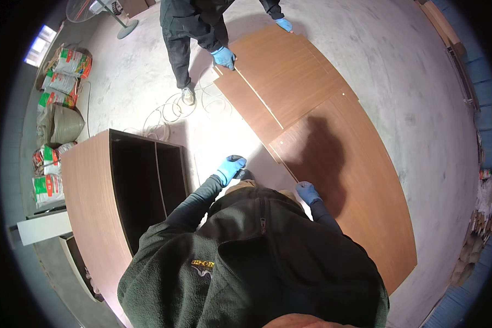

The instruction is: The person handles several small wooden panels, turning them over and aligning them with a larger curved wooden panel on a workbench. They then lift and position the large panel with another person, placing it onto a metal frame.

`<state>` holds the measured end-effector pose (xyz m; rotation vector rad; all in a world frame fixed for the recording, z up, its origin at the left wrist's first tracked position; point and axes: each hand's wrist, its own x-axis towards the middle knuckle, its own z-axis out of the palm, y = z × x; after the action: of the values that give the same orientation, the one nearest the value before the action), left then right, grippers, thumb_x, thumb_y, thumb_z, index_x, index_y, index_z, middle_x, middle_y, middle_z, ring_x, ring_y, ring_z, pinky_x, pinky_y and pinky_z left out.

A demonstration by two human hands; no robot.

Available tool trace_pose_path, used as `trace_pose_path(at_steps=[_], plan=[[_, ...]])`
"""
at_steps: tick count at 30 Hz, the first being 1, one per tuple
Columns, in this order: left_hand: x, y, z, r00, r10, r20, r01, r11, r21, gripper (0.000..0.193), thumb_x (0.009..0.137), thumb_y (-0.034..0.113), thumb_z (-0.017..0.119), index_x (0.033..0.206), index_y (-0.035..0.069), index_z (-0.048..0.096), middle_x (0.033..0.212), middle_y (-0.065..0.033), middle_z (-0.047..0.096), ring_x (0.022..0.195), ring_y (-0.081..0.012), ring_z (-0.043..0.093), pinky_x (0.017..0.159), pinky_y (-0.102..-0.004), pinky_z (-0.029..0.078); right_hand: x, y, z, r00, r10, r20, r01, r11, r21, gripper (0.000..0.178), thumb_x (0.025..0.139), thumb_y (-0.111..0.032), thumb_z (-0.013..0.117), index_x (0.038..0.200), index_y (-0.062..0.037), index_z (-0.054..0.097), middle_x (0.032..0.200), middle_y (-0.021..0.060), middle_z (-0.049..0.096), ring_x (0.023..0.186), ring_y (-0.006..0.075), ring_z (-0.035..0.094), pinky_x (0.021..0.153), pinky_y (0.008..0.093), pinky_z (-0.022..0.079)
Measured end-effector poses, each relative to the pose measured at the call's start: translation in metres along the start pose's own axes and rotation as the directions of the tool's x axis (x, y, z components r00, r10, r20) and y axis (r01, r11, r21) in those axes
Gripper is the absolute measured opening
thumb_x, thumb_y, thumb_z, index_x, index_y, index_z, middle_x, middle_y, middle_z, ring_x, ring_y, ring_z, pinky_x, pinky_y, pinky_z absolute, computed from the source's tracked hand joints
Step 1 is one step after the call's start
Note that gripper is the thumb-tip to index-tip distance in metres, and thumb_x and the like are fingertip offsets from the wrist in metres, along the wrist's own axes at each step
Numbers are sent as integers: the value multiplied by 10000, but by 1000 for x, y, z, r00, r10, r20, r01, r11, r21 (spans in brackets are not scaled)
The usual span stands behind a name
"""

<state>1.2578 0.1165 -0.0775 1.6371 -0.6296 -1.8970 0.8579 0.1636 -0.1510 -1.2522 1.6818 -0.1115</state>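
Note:
My right hand (308, 192), in a blue glove, grips the near left edge of a brown wood-look panel structure (366, 164) lying to my right. A strip along that edge runs up to my fingers. My left hand (230, 168), gloved in blue too, is held in front of my body with its fingers curled. Something dark shows at its fingers, but I cannot make out what. At the far end, a co-worker's gloved hands (224, 57) touch the far panel (279, 71), one at its left corner and the other at its back edge.
An open cabinet (87, 180) with a dark inside and a divider stands close on my left. Coiled cable (169, 112) lies on the pale floor (415, 82) near the co-worker's foot. Several filled sacks (57, 98) line the left wall, and a pedestal fan (127, 28) stands behind them.

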Motion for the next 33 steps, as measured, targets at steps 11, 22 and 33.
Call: trace_pose_path(at_steps=[11, 22, 33], plan=[[48, 53, -11, 999, -36, 6, 36, 999, 27, 398, 1020, 339, 679, 1311, 69, 651, 1120, -96, 743, 862, -206, 739, 714, -365, 619, 30, 39, 6, 991, 131, 25, -127, 982, -142, 310, 915, -276, 591, 918, 3, 727, 960, 230, 731, 950, 298, 733, 862, 440, 539], [118, 115, -21, 992, -82, -92, 89, 993, 73, 394, 1019, 328, 671, 1319, 75, 647, 1081, -93, 738, 855, -242, 749, 694, -385, 616, 114, -18, -50, 993, 122, 2, -120, 982, -149, 388, 934, -331, 588, 1082, -4, 735, 1156, 233, 733, 1136, 398, 693, 951, 450, 547], [291, 201, -107, 959, 115, -260, -22, 941, 336, 371, 956, 383, 743, 1124, 52, 745, 828, -37, 671, 684, -146, 601, 562, -340, 517, 150, -64, -60, 990, 101, -97, -98, 995, 27, 293, 925, -289, 625, 952, -10, 712, 966, 235, 723, 963, 369, 728, 800, 455, 547]])
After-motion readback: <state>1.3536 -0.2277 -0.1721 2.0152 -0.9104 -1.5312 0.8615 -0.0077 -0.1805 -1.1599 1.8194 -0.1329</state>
